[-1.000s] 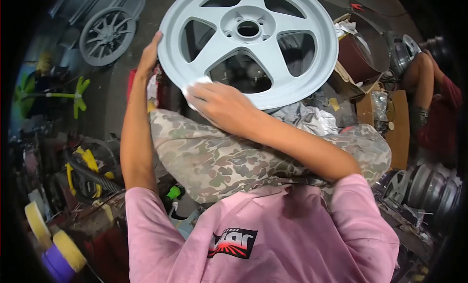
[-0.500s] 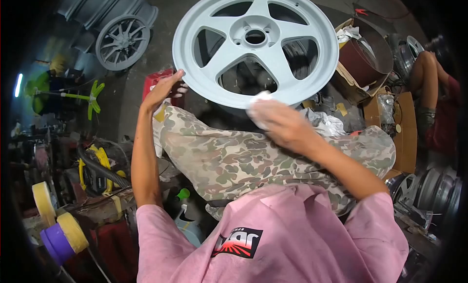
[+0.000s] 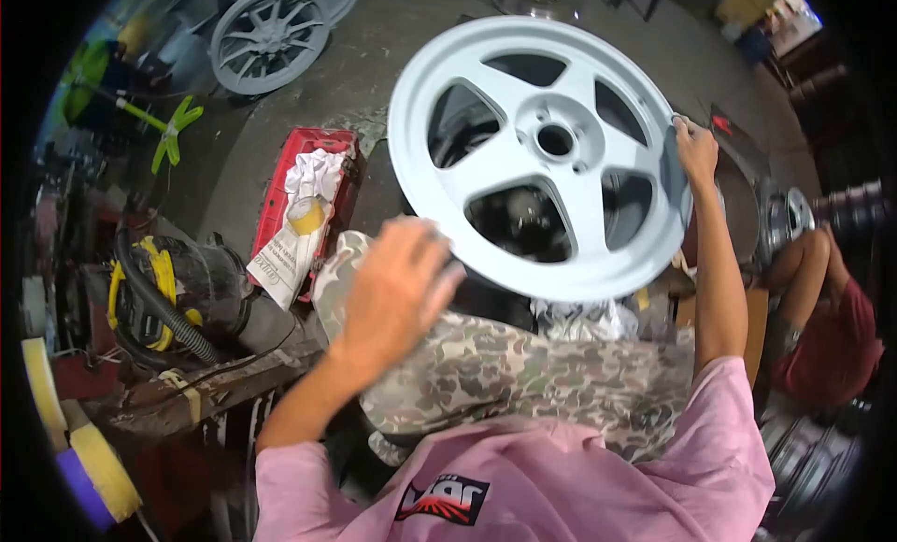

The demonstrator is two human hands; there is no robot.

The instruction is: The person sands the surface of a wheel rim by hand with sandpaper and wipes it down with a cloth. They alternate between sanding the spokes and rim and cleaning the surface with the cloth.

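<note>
A pale grey five-spoke car wheel rim (image 3: 444, 179) is tilted face up in front of my knees. My right hand (image 3: 693, 151) is closed on its right edge, fingertips curled over the lip. A small grey patch shows at those fingertips, too small to name. My left hand (image 3: 397, 285) hovers off the rim's lower left, above my camouflage-clothed leg. It is smeared by motion, and I cannot make out whether anything is in its fingers. What supports the rim from beneath is mostly hidden.
Left of the rim stands a red toolbox (image 3: 280, 182) with crumpled white paper and a yellow tape roll (image 3: 306, 215). A dusty vacuum (image 3: 192, 285) with a black hose is farther left. Another grey wheel (image 3: 271, 39) lies behind. At the right, another person (image 3: 827, 341) sits near several wheels.
My right hand has gone from the rim's lower edge, where it held something white, to the right edge. My left hand has let go of the left edge. The view has shifted.
</note>
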